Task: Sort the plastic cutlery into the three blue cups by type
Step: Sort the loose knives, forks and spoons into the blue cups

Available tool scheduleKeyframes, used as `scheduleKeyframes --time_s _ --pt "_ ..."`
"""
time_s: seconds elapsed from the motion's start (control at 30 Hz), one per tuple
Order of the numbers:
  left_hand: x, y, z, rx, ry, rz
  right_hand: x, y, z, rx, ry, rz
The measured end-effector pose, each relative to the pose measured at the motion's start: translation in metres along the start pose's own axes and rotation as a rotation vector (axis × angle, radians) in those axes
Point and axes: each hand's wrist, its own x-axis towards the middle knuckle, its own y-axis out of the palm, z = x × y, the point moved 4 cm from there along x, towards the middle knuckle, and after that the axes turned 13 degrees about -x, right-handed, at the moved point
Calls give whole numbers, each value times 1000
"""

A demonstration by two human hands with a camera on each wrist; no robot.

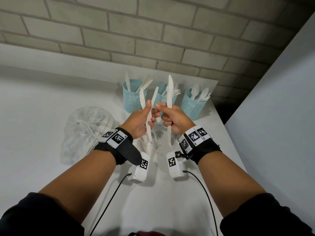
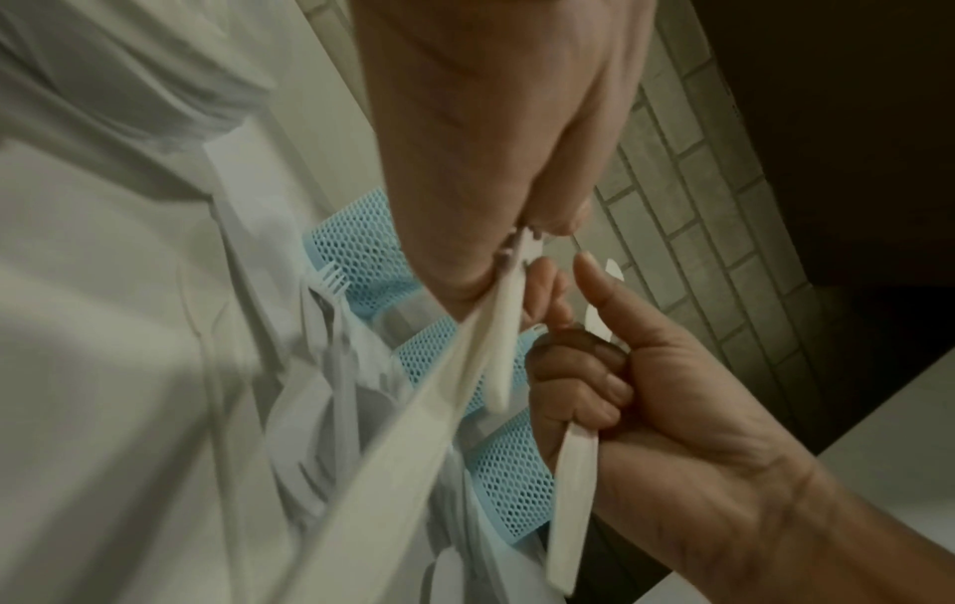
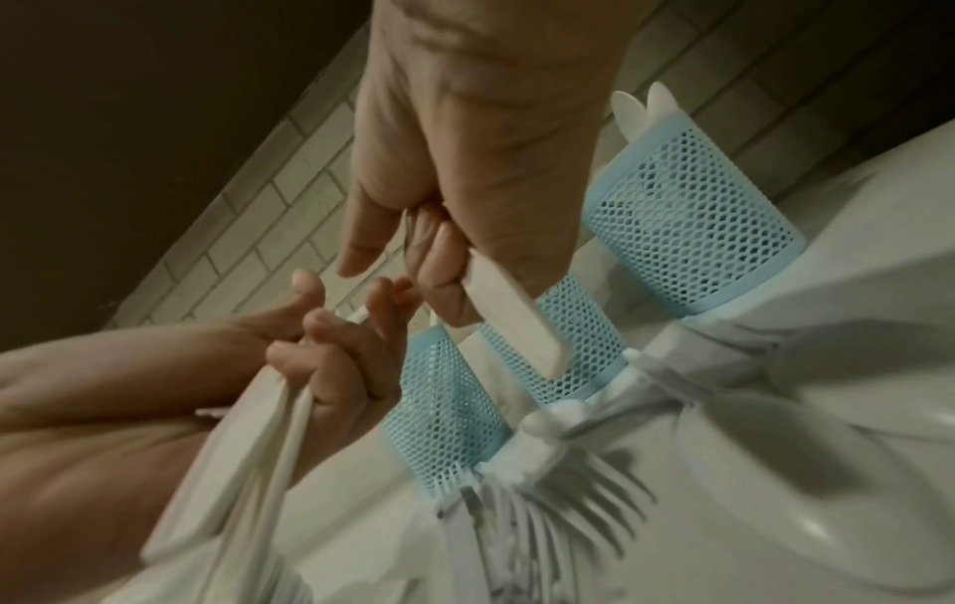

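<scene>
Three blue mesh cups stand in a row at the back of the white table. The left cup [image 1: 134,97] holds knives, the middle cup [image 1: 161,97] forks, the right cup [image 1: 192,106] spoons. In front of them my left hand [image 1: 148,114] grips two white plastic knives [image 1: 148,128] upright, blades up. Close beside it, my right hand [image 1: 167,114] grips a single white knife [image 1: 170,92], its blade rising in front of the middle cup. In the right wrist view that knife's handle [image 3: 512,310] sticks out below my curled fingers [image 3: 444,265]. Both hands are raised above the table.
Loose white forks and other cutlery [image 1: 156,138] lie on the table [image 1: 34,99] under my hands. A crumpled clear plastic bag [image 1: 85,133] sits to the left. A brick wall runs behind the cups, and a white panel [image 1: 272,99] stands to the right past the table edge.
</scene>
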Motion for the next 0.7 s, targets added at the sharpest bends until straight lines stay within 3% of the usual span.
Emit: scheduleKeyframes --time_s 0.1,0.43,0.7 --pt "2 0 1 15 -6 24 -1 3 -4 -49 -6 46" --pt "0 5 1 56 31 36 -6 9 0 -299 -38 -9" --pt "-2 9 4 -4 6 49 0 -5 4 -233 -37 -162"
